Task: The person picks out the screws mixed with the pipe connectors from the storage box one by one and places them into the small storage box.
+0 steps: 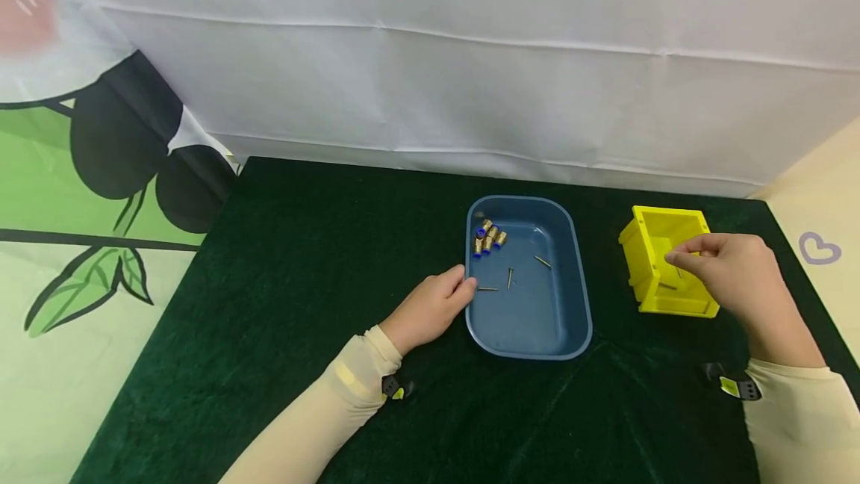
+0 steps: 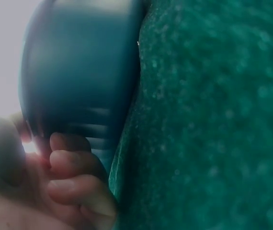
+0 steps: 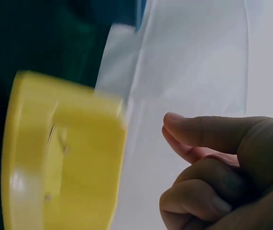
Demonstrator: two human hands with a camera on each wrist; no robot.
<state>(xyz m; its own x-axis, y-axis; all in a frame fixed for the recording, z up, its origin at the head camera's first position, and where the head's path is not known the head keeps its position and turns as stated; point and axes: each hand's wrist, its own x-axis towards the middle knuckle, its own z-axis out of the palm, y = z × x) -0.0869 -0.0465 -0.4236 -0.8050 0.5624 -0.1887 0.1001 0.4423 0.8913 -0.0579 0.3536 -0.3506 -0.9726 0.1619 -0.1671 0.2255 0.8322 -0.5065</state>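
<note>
My left hand grips the left rim of a blue plastic tray, thumb on top; in the left wrist view its curled fingers lie against the tray's outer wall. Inside the tray are three small screws and a cluster of brass fittings with blue ends. Over the yellow bin, my right hand has thumb and forefinger tips together, the other fingers curled. No object shows between those tips in the right wrist view. A few thin screws are in the bin.
Dark green cloth covers the table under the tray and bin. A white curtain hangs along the back edge, with a printed panel at the left. Between tray and bin runs a strip of cloth.
</note>
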